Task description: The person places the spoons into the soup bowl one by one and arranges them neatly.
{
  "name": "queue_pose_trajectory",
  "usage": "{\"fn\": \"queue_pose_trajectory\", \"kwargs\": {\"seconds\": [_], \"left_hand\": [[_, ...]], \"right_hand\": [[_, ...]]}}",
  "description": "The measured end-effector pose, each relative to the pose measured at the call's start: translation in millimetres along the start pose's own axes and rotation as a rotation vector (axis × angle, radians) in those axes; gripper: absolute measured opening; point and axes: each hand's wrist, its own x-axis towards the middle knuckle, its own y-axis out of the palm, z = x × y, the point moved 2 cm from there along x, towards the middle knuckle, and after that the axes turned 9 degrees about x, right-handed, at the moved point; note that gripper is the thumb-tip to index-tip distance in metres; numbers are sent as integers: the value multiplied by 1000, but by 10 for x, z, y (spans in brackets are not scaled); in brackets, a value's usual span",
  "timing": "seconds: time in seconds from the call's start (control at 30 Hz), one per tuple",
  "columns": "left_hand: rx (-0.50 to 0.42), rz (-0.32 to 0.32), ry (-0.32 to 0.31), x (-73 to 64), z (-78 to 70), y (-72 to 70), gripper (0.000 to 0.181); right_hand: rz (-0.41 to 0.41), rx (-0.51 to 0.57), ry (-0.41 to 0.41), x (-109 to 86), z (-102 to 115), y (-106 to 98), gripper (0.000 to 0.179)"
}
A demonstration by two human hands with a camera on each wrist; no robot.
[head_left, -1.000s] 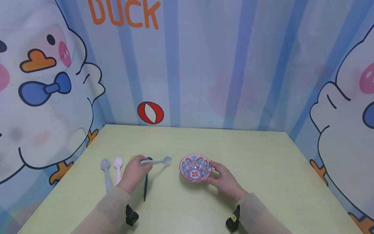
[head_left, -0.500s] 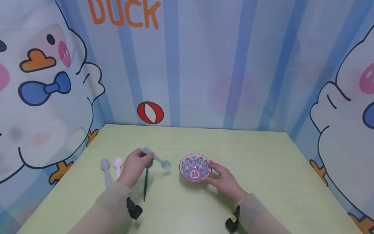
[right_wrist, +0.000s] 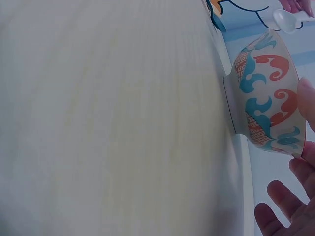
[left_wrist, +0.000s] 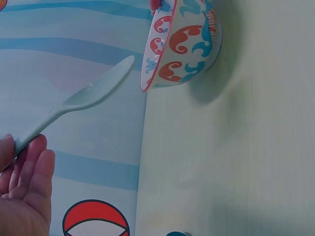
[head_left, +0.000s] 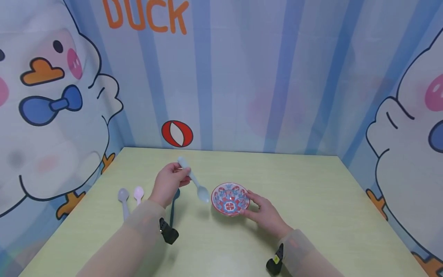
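My left hand [head_left: 167,184] pinches a pale mint spoon [head_left: 202,193] by its handle, thumb against the fingers. The spoon's bowl end hangs lower, just left of a small patterned bowl [head_left: 230,199] in the head view. Seen from the left wrist, the spoon [left_wrist: 98,88] points toward the rim of the bowl [left_wrist: 184,44], with a gap between them. Red and blue swirls cover the bowl, which stands upright with its mouth up. My right hand [head_left: 268,215] grips the bowl's right rim between thumb and fingers; the right wrist view shows the bowl's outer side [right_wrist: 268,98].
On the table's left lie a grey-purple spoon [head_left: 123,195] and a pink spoon [head_left: 139,193], partly behind my left arm. A dark teal spoon [head_left: 176,194] lies beneath my left hand. A printed cloth backdrop [head_left: 238,77] rises along the table's far edge.
My left hand has lifted and moved right and away, tilting the mint spoon from nearly level to head-down, closer to the bowl. My right hand and the bowl stay put.
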Motion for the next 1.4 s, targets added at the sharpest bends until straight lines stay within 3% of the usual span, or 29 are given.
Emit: {"fn": "queue_pose_trajectory", "kwargs": {"seconds": [0.23, 0.5, 0.77, 1.4], "left_hand": [[9, 26, 13, 122, -186, 141, 38], [41, 106, 22, 271, -269, 378, 33], [74, 155, 38, 350, -281, 611, 29], [169, 243, 25, 446, -202, 989, 24]], "right_hand": [[-4, 13, -13, 16, -8, -3, 64], [-3, 3, -8, 10, -11, -15, 65], [2, 10, -10, 11, -12, -33, 65], [14, 22, 21, 6, -17, -44, 68]]}}
